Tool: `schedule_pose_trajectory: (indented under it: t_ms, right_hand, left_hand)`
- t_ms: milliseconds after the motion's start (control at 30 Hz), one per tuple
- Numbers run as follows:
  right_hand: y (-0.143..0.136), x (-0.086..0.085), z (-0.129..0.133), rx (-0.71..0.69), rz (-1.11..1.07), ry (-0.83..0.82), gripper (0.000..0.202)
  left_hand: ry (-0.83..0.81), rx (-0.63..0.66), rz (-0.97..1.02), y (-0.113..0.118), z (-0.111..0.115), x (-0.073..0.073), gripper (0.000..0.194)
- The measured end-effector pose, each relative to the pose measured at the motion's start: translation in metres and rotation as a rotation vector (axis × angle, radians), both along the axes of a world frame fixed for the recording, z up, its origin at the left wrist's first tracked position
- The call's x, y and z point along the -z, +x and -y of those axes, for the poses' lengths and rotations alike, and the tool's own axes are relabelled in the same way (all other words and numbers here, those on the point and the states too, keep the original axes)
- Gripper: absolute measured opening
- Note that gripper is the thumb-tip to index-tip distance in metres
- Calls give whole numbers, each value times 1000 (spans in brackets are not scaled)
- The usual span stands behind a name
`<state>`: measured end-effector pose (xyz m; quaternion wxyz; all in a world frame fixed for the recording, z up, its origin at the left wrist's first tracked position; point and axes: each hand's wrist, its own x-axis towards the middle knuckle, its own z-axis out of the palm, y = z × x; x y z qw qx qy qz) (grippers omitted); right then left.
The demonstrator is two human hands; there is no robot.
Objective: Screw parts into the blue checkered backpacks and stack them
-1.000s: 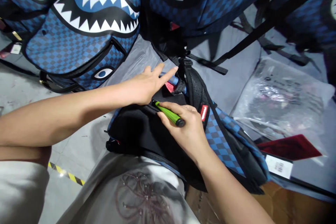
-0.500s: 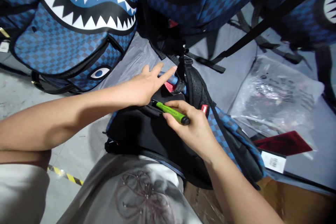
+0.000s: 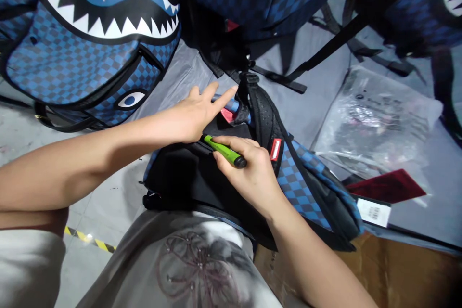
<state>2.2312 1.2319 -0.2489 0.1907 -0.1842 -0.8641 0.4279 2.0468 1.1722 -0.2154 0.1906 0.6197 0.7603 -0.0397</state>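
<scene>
No readable text (too blurred)

glossy green plastic marker (image 3: pixel 224 151), matt black cloth backpack (image 3: pixel 187 178), crinkled shiny clear plastic bag (image 3: pixel 375 122), brown cardboard (image 3: pixel 386 269)

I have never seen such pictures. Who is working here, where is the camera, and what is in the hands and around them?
There is no machine: a person works with two bare hands. The only view comes from a camera on this person's head, looking forward and down. The right hand holds a green pen-like tool; its front end is too unclear to identify. The left hand, fingers spread, is at the black side of a backpack. Beyond, on the grey cover, lie a clear plastic bag and a dark red tag. Upper left is another backpack with a toothed mouth picture.
</scene>
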Motion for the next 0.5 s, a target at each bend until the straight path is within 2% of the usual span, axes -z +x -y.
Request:
schedule_pose_trajectory:
  t_ms: [300, 500]
  right_hand:
    - [-2, -1, -1, -27, 15, -26, 23]
    - [1, -1, -1, -22, 7, 24, 22]
  left_hand:
    - [50, 30, -34, -3, 1, 6, 112]
    - [91, 40, -21, -3, 3, 6, 112]
